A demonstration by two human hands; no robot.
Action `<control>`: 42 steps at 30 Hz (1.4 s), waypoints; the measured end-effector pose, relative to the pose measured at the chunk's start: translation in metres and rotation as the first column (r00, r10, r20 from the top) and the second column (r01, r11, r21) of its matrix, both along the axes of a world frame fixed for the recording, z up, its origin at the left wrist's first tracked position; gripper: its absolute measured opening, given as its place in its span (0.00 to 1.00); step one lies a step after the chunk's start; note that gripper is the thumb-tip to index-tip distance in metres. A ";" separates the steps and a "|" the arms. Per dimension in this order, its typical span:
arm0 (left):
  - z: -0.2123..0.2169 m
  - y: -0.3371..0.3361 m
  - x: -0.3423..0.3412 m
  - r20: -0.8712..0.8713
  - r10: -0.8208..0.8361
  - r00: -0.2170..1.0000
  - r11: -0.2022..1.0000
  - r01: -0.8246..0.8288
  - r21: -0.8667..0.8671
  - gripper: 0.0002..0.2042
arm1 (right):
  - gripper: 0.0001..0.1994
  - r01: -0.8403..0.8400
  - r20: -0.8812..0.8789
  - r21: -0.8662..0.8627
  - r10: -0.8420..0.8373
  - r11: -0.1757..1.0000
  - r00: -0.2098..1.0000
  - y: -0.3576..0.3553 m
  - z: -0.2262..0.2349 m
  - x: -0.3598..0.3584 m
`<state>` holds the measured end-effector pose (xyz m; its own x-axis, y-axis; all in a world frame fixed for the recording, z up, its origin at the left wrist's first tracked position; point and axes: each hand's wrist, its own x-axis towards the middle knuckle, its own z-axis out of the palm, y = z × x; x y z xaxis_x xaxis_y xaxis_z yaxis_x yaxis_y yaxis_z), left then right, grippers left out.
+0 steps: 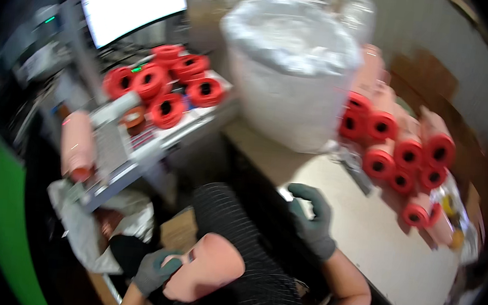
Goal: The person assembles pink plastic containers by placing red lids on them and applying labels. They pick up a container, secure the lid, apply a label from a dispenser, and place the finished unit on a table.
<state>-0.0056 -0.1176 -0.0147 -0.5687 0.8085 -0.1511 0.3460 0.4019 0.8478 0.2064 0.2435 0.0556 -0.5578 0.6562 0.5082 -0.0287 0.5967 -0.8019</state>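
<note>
A pink hollow-looking cylinder (211,266), wider at one end, lies tilted over my lap with a small dark opening in its side. My left hand (156,270), in a grey-green glove, grips its narrower end, thumb on top. My right hand (315,220), gloved alike, hovers by the near edge of the pale table (359,232). Its thumb and forefinger curve apart with nothing between them. Several pink cylinders with red ringed ends (408,152) are stacked at the table's right. Red ring-shaped parts (165,111) with dark centres sit on the machine bench to the left.
A large white lined sack (290,92) stands at the far middle. A bright monitor (135,6) rises behind the bench. Another pink cylinder (77,145) stands at the bench's left end, above a white plastic bag (83,231). Cardboard (181,229) lies beside my leg.
</note>
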 end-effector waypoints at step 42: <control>-0.008 -0.040 0.043 0.087 0.567 0.819 0.796 -0.572 0.196 0.21 | 0.16 -0.078 0.219 0.180 0.038 0.981 0.975 -0.065 -0.154 -0.048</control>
<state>0.0371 -0.1576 -0.0225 -0.9347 0.3532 -0.0388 0.0889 0.3381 0.9369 0.1585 0.1786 -0.0986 -0.7011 0.5245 0.4831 0.0924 0.7386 -0.6678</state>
